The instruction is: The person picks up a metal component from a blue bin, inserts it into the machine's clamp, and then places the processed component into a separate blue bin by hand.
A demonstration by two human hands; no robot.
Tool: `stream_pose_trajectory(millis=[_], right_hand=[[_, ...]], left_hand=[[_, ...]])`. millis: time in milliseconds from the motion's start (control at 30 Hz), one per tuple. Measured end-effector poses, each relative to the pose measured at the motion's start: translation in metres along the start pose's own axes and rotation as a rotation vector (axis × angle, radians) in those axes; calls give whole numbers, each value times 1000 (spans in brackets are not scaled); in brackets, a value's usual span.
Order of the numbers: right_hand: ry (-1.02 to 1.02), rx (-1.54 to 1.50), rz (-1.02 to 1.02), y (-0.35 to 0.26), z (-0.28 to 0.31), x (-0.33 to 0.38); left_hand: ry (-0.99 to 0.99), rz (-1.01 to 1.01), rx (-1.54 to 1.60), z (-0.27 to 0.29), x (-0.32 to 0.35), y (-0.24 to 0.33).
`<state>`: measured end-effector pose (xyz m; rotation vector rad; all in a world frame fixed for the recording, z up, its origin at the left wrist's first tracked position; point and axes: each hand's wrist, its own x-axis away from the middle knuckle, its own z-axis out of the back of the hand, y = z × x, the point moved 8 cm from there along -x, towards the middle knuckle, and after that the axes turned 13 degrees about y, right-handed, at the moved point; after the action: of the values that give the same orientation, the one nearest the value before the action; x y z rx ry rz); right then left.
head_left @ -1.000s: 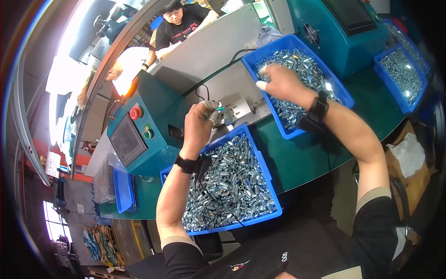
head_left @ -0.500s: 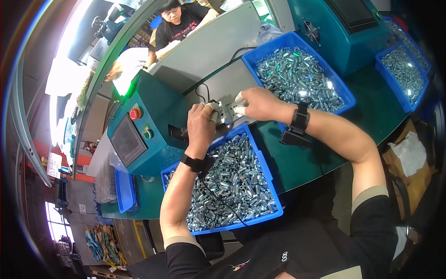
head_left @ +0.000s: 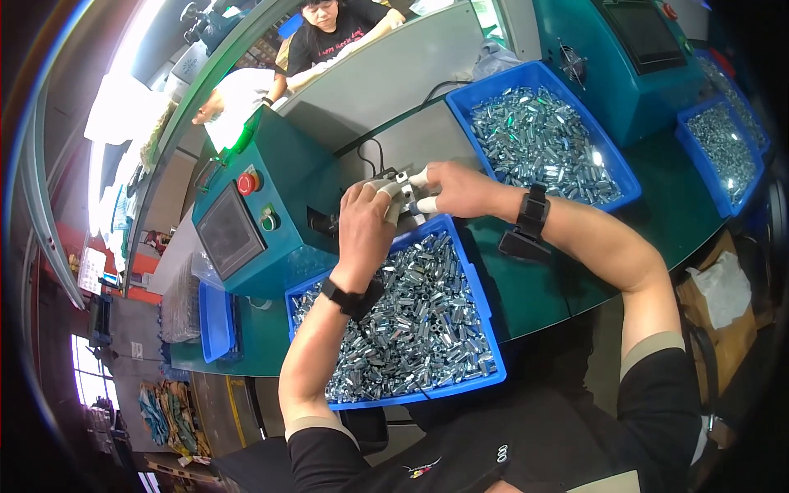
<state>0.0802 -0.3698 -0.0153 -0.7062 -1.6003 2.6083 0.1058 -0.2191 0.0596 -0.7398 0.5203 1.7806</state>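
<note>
My left hand [head_left: 368,223], with white covers on its fingertips, is curled with the fingers pressed together at a small bright metal block [head_left: 409,195]. Whatever lies between those fingers is hidden. Facing it from the right is my right hand [head_left: 460,191]; its covered thumb and index finger are apart, their tips at the block's right side. A small shiny metal piece [head_left: 402,177] shows at the block's far end, by the right index fingertip. Below the hands stands a blue tray [head_left: 491,361] heaped with short metal hex pieces [head_left: 411,324].
Left of my hands stands a green machine [head_left: 283,197] with a dark screen and red button. A second blue tray of metal pieces [head_left: 629,185] sits far right, by another green machine [head_left: 625,90]. Smaller blue bins [head_left: 731,205] lie beyond. Two people work behind a grey partition [head_left: 362,99].
The view has shifted slightly. My left fingers have turned a little at the metal block, and a small metal piece now shows at its far end. My right hand stays beside it.
</note>
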Motion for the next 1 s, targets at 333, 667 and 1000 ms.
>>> stream_pose_trajectory(millis=[333,667,1000], right_hand=[[-262,-135,119,-1,-12,-13],[-234,-86,121,-13,-28,-17],[-163,-150,116,-11,-26,-14]], left_hand=[[-136,198,153,86,88,20],[-83,473,148,139,181,57],[249,614,60,132,222,99]])
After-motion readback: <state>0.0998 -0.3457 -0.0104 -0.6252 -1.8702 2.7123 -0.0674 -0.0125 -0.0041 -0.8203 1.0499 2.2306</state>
